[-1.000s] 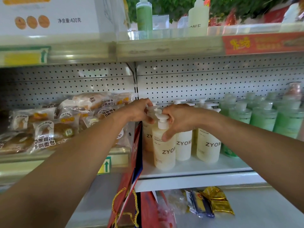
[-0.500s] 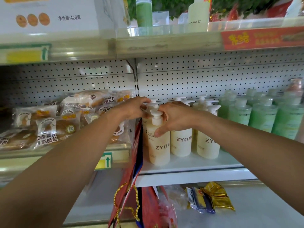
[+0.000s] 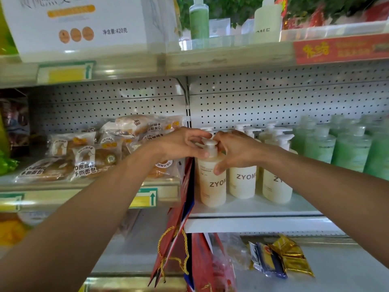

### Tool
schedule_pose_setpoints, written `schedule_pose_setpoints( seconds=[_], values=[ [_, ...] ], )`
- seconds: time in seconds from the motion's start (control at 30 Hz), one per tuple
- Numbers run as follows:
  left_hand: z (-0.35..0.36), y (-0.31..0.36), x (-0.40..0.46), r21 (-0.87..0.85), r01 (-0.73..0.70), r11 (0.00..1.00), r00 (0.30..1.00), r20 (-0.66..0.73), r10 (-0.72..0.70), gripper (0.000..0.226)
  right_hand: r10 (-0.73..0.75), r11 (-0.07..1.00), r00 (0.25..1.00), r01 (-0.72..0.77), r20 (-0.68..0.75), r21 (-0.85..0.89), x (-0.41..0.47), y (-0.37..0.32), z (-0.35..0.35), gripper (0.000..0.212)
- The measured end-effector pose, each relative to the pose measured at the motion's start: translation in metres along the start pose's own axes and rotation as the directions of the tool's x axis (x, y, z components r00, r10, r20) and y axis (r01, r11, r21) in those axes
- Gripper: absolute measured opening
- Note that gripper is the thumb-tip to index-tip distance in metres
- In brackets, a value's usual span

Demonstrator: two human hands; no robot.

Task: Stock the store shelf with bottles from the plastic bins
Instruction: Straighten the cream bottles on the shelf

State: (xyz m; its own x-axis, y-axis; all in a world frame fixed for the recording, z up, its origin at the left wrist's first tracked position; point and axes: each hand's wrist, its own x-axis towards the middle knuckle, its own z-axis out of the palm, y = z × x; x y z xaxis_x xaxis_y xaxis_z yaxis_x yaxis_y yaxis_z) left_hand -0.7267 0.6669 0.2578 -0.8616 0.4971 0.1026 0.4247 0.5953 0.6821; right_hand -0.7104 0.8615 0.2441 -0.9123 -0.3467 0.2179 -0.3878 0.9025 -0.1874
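Observation:
A cream pump bottle (image 3: 212, 182) marked ZYOM stands upright at the front left of the white shelf (image 3: 252, 209). My left hand (image 3: 183, 144) pinches its white pump head from the left. My right hand (image 3: 235, 150) grips the bottle's neck and shoulder from the right, thumb down on the body. Two more cream pump bottles (image 3: 243, 180) stand to the right of it, with others behind them partly hidden by my hands.
Green pump bottles (image 3: 347, 144) fill the shelf's right end. Wrapped bread packs (image 3: 84, 152) lie on the neighbouring left shelf. A red gift bag (image 3: 181, 218) hangs at the divider. Foil packets (image 3: 280, 258) lie on the lower shelf. The upper shelf (image 3: 210, 57) carries bottles and a carton.
The held bottle has shifted left towards the shelf's left edge. My left hand has come onto its pump head, and my right hand stays on its neck.

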Motion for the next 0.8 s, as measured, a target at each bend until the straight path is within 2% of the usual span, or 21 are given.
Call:
schedule_pose_setpoints(
  seconds=[0.1, 0.2, 0.37, 0.53, 0.63, 0.73, 0.8],
  values=[
    [0.006, 0.001, 0.003, 0.027, -0.015, 1.0, 0.997, -0.07, 0.016, 0.064, 0.011, 1.0, 0.999, -0.011, -0.032, 0.008, -0.001, -0.002, 0.004, 0.08],
    [0.009, -0.002, 0.008, 0.041, -0.009, 0.999, 0.994, -0.109, 0.013, 0.059, 0.008, 0.999, 0.992, -0.015, -0.126, -0.048, -0.002, -0.008, 0.009, 0.077],
    [0.01, -0.004, 0.012, 0.075, -0.019, 0.997, 0.995, -0.092, 0.026, 0.052, -0.002, 0.991, 0.971, -0.031, -0.241, -0.132, 0.001, -0.014, 0.023, 0.084],
    [0.01, -0.004, 0.015, 0.154, -0.027, 0.988, 0.994, -0.105, 0.043, 0.047, -0.025, 0.995, 0.99, 0.011, -0.136, -0.1, 0.002, -0.009, 0.015, 0.077],
    [0.011, -0.005, 0.015, 0.126, -0.017, 0.992, 0.995, -0.1, 0.029, 0.047, -0.062, 0.998, 0.994, 0.065, -0.093, 0.027, -0.001, 0.005, 0.0, 0.063],
    [0.013, -0.005, 0.014, 0.124, -0.013, 0.992, 0.995, -0.095, 0.025, 0.054, -0.022, 0.986, 0.996, 0.035, -0.084, 0.163, -0.005, 0.027, -0.019, 0.065],
    [0.014, -0.004, 0.012, 0.148, 0.001, 0.989, 0.995, -0.099, 0.014, 0.062, 0.032, 0.997, 0.999, -0.031, -0.009, 0.07, -0.006, 0.041, -0.029, 0.072]
  ],
)
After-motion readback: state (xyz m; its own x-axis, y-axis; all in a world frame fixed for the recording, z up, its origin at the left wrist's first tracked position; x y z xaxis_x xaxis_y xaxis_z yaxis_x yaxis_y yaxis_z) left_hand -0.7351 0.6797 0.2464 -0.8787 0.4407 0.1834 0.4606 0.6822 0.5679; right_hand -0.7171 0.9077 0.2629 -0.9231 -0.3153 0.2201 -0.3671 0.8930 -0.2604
